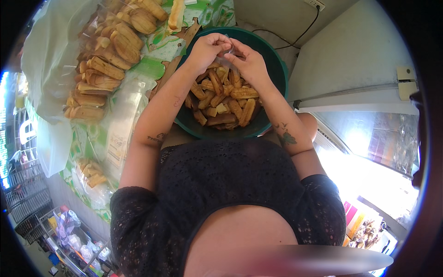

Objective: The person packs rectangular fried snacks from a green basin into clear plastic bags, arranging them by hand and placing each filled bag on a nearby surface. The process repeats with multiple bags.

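Both my hands meet over the far part of a round green plastic basin (282, 79). My left hand (211, 48) and my right hand (250, 60) pinch a small clear plastic bag (229, 52) between their fingertips; what the bag holds is hard to make out. Below them the basin holds a heap of brown, finger-shaped pieces of food (221, 93), which look like dried or fried bananas, with some pale yellow chunks (221, 108) on top. The basin sits against my lap.
On the left, a table with a green patterned cover (155, 45) bears a large clear bag of banana-like pieces (104, 65), flat printed plastic bags (121, 135) and a small filled bag (91, 173). A white appliance (346, 59) stands at the right, near a wall socket with a plugged cord (315, 5).
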`<state>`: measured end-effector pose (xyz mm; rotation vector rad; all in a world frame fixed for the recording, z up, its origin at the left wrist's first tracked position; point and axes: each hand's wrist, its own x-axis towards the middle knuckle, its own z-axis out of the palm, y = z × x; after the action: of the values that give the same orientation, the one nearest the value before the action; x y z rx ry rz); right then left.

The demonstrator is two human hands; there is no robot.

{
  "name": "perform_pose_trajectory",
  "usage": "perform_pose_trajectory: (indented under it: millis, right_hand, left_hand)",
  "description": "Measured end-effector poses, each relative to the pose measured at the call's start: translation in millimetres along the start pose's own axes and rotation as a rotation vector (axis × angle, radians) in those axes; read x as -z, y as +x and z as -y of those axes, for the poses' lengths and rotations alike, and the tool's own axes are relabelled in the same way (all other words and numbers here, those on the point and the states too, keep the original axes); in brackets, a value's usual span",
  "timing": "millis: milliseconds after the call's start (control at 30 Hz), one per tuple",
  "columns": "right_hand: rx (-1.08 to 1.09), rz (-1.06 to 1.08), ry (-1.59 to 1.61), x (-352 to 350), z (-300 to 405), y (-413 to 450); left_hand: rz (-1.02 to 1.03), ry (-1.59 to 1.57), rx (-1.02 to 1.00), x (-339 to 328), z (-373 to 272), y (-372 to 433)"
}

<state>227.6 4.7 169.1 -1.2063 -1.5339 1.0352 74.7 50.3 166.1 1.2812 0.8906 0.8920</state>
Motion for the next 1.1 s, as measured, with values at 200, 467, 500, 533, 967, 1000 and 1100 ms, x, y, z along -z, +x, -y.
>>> perform_pose_trajectory:
  millis: [200, 467, 500, 533, 967, 1000, 1100]
  right_hand:
    - [0.007, 0.053, -0.166, -8, 6, -1]
    - [-0.041, 0.162, 0.129, -4, 3, 0]
    - [-0.06, 0.176, 0.16, -4, 5, 0]
    - [-0.1, 0.19, 0.193, -3, 7, 1]
    - [-0.026, 0.061, -0.046, 1, 21, 9]
    - [-0.03, 0.057, -0.013, 1, 20, 8]
    - [-0.07, 0.12, 0.096, 4, 14, 5]
  left_hand:
    - [0.073, -0.085, 0.045, -1, 6, -4]
    - [0.041, -0.255, 0.024, 0, 4, -25]
    - [0.077, -0.231, -0.018, 3, 4, -25]
    - [0.069, -0.196, -0.015, 4, 5, -24]
    - [-0.027, -0.177, -0.116, -6, -3, -21]
    - [-0.02, -0.184, -0.15, -8, -1, -21]
    - [-0.022, -0.164, -0.163, -9, 6, -21]
